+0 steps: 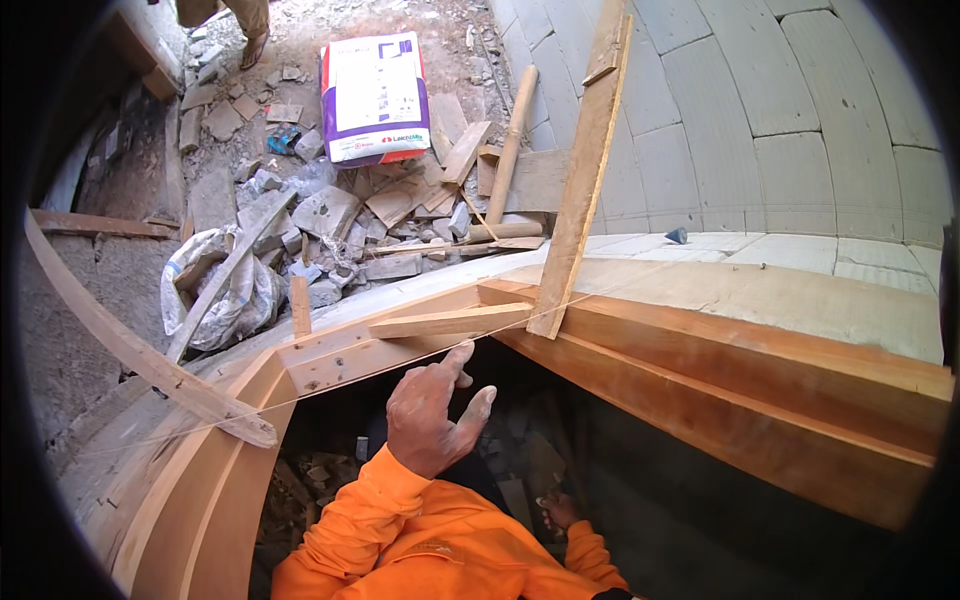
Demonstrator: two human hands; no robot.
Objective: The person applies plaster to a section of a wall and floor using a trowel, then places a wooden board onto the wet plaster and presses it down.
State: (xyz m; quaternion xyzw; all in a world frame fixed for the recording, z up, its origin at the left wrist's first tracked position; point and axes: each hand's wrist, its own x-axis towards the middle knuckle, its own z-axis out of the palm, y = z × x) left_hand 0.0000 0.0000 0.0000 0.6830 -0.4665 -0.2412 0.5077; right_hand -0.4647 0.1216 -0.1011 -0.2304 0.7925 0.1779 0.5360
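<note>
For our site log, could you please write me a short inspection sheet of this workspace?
Surface: wooden frame around a dark opening; nails stick up nearby.
Things at hand: thin string across the frame; long board over its far side.
Clutter: rubble, a large printed bag, a white sack.
Hands: left hand raised, index finger close to the string, contact unclear; right hand low in shadow, grip unclear.
Cables: nothing seen.
Surroundings: block wall; another person's leg at top left.

Bright daylight above, deep shadow below, all 4 corners black.
</note>
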